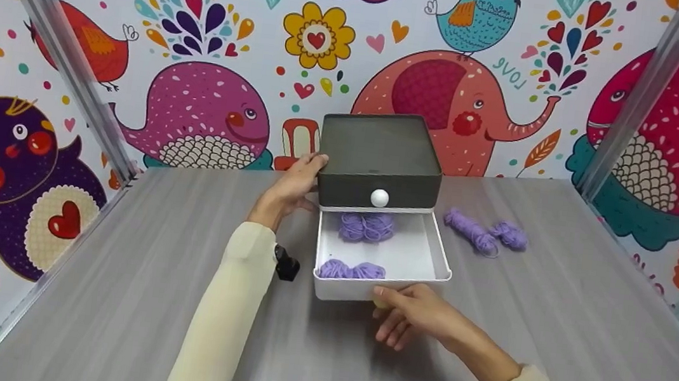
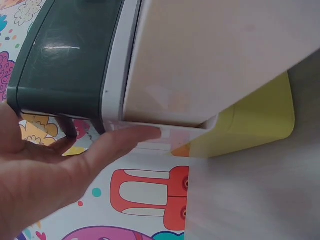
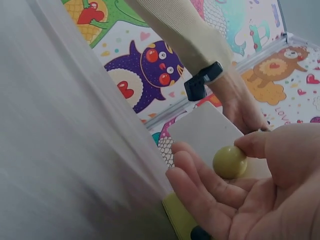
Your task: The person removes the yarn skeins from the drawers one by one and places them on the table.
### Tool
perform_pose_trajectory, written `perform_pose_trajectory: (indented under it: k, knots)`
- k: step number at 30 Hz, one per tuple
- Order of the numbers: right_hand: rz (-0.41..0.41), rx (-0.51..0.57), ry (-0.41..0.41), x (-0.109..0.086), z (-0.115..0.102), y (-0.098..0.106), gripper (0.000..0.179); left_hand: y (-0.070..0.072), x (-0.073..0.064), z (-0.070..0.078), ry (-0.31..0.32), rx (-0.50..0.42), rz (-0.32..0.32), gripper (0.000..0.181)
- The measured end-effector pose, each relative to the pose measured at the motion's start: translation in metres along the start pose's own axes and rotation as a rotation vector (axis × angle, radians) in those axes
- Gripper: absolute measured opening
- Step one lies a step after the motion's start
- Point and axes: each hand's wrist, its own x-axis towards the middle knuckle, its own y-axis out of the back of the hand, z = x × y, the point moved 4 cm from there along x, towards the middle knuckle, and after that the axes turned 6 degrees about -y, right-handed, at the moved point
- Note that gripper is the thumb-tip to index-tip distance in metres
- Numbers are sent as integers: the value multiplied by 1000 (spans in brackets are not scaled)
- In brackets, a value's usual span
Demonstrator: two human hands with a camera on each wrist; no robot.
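Observation:
A small drawer unit (image 1: 383, 147) with a dark grey top section and a white knob (image 1: 379, 198) stands on the table. Below that section, a white drawer (image 1: 415, 256) is pulled out towards me. Two purple yarn bundles (image 1: 367, 227) lie at its back and front, the nearer bundle (image 1: 353, 270) against the front wall. My left hand (image 1: 295, 185) rests against the unit's left side, fingers spread over the dark and white parts. With thumb and fingers, my right hand (image 1: 421, 315) pinches the drawer's yellow-green knob (image 3: 230, 162); its other fingers hang loosely below.
Two more purple yarn skeins, one long (image 1: 470, 231) and one shorter (image 1: 509, 235), lie on the grey table (image 1: 142, 296) right of the unit. A yellow-green lower section (image 2: 260, 117) shows beneath the white drawer. Patterned walls (image 1: 207, 118) with metal posts (image 1: 637, 103) enclose the table.

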Motion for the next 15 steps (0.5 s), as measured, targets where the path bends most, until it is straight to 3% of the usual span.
perform_pose_trajectory:
  k: [15]
  knots:
    - [-27, -106, 45, -8, -4, -10, 54, 0, 0, 0, -4, 14, 9, 60]
